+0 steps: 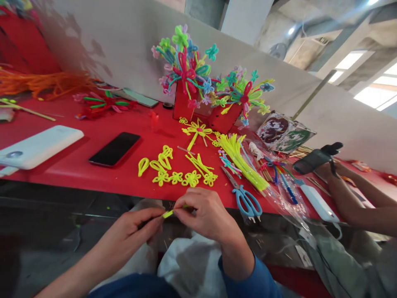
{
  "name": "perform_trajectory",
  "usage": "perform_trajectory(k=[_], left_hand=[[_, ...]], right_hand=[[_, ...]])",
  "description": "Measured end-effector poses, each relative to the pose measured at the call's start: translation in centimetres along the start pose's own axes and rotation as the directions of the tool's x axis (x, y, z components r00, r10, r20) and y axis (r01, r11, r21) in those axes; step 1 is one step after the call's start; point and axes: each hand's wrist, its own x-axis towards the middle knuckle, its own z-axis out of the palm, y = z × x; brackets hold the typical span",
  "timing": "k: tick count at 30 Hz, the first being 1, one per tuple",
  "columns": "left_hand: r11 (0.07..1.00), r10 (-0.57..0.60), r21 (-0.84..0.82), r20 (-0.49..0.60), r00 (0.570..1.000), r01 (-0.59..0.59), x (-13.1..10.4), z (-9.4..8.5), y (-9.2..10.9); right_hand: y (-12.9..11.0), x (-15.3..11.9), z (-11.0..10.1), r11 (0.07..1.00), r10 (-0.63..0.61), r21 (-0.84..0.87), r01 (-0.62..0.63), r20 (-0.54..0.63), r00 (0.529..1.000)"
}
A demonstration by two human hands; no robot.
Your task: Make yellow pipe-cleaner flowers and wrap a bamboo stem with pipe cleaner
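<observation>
Between my two hands, just in front of the table edge, is a short yellow pipe cleaner (168,214). My left hand (141,225) pinches its left end between thumb and fingertips. The fingers of my right hand (203,213) close on its other end, partly covering it. Beyond my hands lie several small yellow pipe-cleaner flowers (191,178) and yellow loops (143,167). A larger yellow flower with a pink centre (199,130) rests farther back. To the right are blue-handled scissors (245,199), their handles past the table edge, and a bundle of yellow pipe cleaners (243,161).
A black phone (115,149) and a white power bank (41,145) lie on the red table (108,177) at left. Two red boxes (183,103) of colourful pipe-cleaner flowers stand by the partition. At far right, another person's arms (356,194) reach over the table near a white device (319,203).
</observation>
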Motion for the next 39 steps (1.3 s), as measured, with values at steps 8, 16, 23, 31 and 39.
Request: perform_trajectory(k=[8, 16, 23, 31, 39], left_hand=[[0.999, 0.023, 0.048, 0.026, 0.999, -0.024, -0.3, 0.1, -1.2], [1.0, -0.02, -0.005, 0.055, 0.998, 0.021, -1.4, -0.2, -0.4], [0.998, -0.052, -0.021, 0.037, 0.998, 0.053, -2.3, -0.4, 0.3], [0.991, -0.06, -0.113, 0.056, 0.997, 0.066, -2.8, -0.5, 0.3], [0.983, -0.015, -0.18, 0.048, 0.999, 0.023, -2.9, -0.4, -0.4]], right_hand=[[-0.2, -0.1, 0.6, 0.995, -0.05, -0.082, 0.054, 0.049, 0.998], [-0.9, -0.1, 0.5, 0.995, -0.101, -0.014, 0.103, 0.065, 0.993], [-1.8, 0.2, 0.9, 0.983, -0.181, 0.013, 0.181, 0.045, 0.982], [-2.8, 0.1, 0.2, 0.981, -0.179, -0.05, 0.187, 0.133, 0.975], [-3.6, -0.2, 0.0, 0.971, -0.187, -0.129, 0.203, 0.128, 0.974]])
